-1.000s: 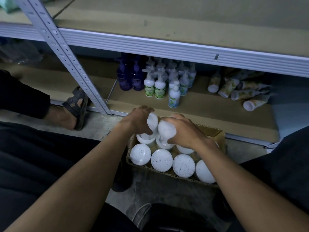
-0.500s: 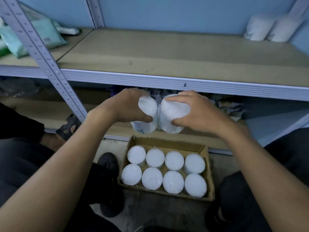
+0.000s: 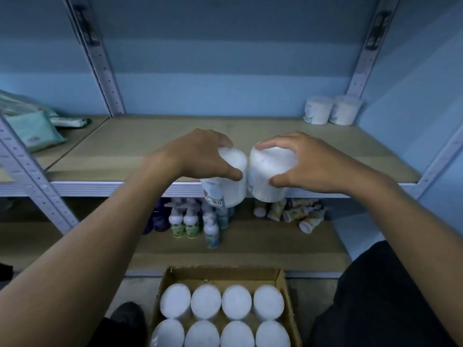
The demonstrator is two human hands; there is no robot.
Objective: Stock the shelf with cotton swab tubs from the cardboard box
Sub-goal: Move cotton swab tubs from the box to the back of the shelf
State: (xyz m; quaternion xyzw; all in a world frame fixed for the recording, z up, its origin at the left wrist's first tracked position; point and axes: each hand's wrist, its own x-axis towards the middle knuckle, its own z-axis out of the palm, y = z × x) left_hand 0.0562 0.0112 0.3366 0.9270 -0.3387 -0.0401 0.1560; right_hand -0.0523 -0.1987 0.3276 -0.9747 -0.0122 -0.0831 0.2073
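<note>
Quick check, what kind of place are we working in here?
Probably a shop stockroom: metal racking, a lower shelf of pump bottles, and an open box of tubs on the floor.

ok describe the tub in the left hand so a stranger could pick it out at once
Start at the middle shelf, at its front edge. Two white cotton swab tubs are held there side by side; the left hand grips one tub. Only it shows a barcode label near its base.

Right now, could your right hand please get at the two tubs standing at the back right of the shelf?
Probably not yet: the right hand is full with a tub, though the shelf board toward the two tubs lies bare.
</note>
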